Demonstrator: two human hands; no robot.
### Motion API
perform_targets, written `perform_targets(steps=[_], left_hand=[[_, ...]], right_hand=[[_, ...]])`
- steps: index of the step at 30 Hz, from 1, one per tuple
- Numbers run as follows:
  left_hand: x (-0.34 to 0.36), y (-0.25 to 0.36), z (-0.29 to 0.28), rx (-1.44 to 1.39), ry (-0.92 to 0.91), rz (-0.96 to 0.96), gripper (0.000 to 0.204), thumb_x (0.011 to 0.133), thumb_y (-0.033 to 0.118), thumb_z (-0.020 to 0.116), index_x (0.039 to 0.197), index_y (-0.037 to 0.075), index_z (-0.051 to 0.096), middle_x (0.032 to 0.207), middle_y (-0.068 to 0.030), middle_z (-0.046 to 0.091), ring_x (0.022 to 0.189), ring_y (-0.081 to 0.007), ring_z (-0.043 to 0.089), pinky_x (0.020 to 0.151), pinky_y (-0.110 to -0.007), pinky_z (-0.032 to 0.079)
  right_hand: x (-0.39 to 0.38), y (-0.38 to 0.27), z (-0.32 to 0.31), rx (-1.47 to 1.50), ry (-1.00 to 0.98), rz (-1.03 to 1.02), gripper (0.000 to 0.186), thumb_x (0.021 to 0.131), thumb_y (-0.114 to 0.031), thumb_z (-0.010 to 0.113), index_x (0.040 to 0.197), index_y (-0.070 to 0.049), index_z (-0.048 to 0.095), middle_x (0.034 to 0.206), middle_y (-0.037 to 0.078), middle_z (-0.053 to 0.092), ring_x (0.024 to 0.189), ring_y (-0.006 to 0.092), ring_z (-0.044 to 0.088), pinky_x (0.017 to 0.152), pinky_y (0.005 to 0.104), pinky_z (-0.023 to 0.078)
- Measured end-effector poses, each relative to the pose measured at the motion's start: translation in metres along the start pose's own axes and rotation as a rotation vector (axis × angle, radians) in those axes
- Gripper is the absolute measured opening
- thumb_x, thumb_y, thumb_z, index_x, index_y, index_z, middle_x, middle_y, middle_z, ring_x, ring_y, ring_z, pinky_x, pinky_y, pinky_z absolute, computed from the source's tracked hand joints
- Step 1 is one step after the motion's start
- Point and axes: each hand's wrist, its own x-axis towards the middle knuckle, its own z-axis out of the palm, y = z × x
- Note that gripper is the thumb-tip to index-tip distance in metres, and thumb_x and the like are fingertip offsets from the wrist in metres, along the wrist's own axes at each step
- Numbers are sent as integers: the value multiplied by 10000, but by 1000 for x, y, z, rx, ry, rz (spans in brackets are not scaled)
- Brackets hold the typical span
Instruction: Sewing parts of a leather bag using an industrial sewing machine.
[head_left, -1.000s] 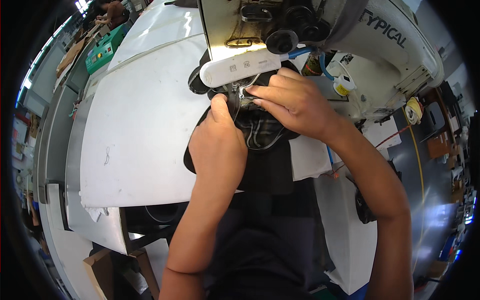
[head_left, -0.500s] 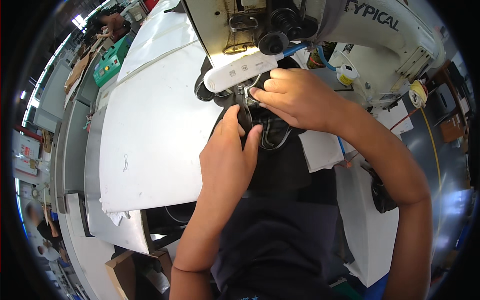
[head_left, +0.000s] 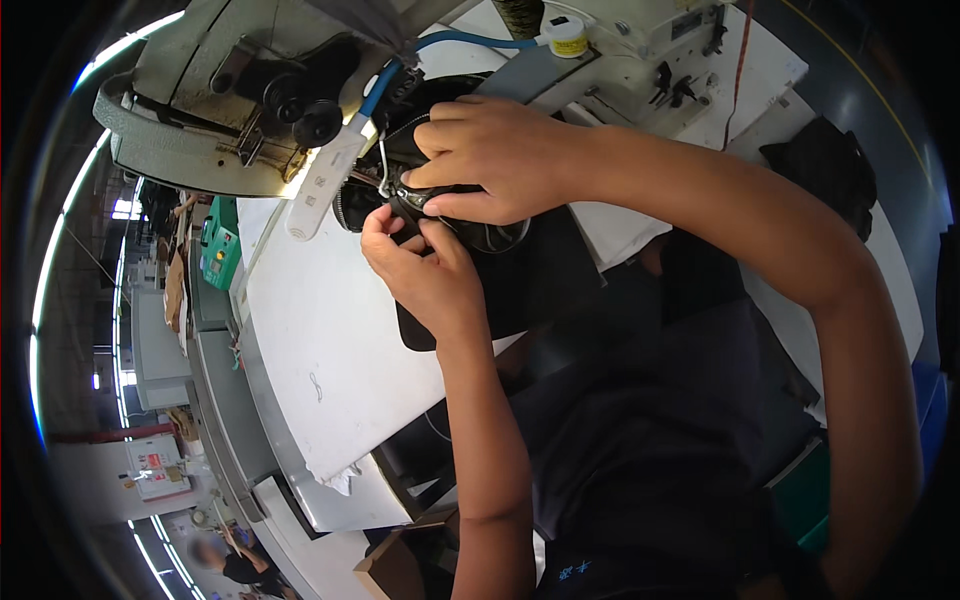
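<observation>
A black fabric piece with a metal-toothed zipper (head_left: 543, 290) lies bunched under the head of a sewing machine (head_left: 215, 110). My left hand (head_left: 425, 275) pinches its edge just in front of the presser foot (head_left: 386, 187), fingertips close together. From the right, my right hand (head_left: 490, 160) grips the same piece beside the foot, thumb and bent fingers on a shiny dark fold. What lies beneath the fingertips is hidden. A white lamp bar (head_left: 325, 185) on the machine lights the spot.
A white worktop (head_left: 350, 350) spreads left of the fabric. A blue tube (head_left: 470, 40) and a small yellow-labelled bottle (head_left: 567, 37) are on the machine. A cardboard box (head_left: 390, 570) stands below the worktop; a green machine (head_left: 218, 245) is farther left. A person (head_left: 240, 565) is in the background.
The view has tilted and shifted, so the machine head appears farther left. My left fingers, spread on the fabric before, now pinch it nearer the foot. The right hand stays on the piece.
</observation>
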Motion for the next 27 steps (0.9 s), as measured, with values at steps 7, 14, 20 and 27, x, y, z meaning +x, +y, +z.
perform_targets(steps=[7, 14, 20, 27], left_hand=[[-13, 4, -11, 115, -124, -117, 466, 1005, 99, 620, 1439, 16, 472, 691, -50, 580, 628, -190, 627, 610, -344, 500], [-12, -6, -16, 236, -175, -96, 641, 920, 104, 687, 1508, 90, 431, 734, -57, 608, 659, -268, 649, 628, -416, 510], [-10, -5, -25, 255, -96, 50, 736, 850, -17, 635, 1542, 144, 444, 1208, -131, 527, 995, -323, 650, 774, -435, 556], [-1, 0, -41, 180, -102, 285, 509, 858, -104, 581, 1338, 55, 646, 1251, -146, 654, 1120, -326, 671, 896, -412, 556]], right_hand=[[-19, -22, 4, -78, 84, 118, 322, 880, -277, 735, 1176, -153, 752, 963, 23, 546, 950, 230, 535, 875, 390, 466], [-26, -38, 9, -119, 149, 169, 362, 880, -208, 730, 1242, -192, 731, 1104, 33, 574, 1102, 252, 562, 989, 421, 457], [-44, -85, 6, -24, 292, 302, 297, 918, -158, 685, 1200, -63, 692, 1150, 96, 687, 1056, 309, 653, 949, 422, 515], [-18, -88, 60, 809, 275, 957, 313, 999, -265, 695, 1150, 8, 713, 966, 49, 735, 855, 93, 649, 769, 250, 520]])
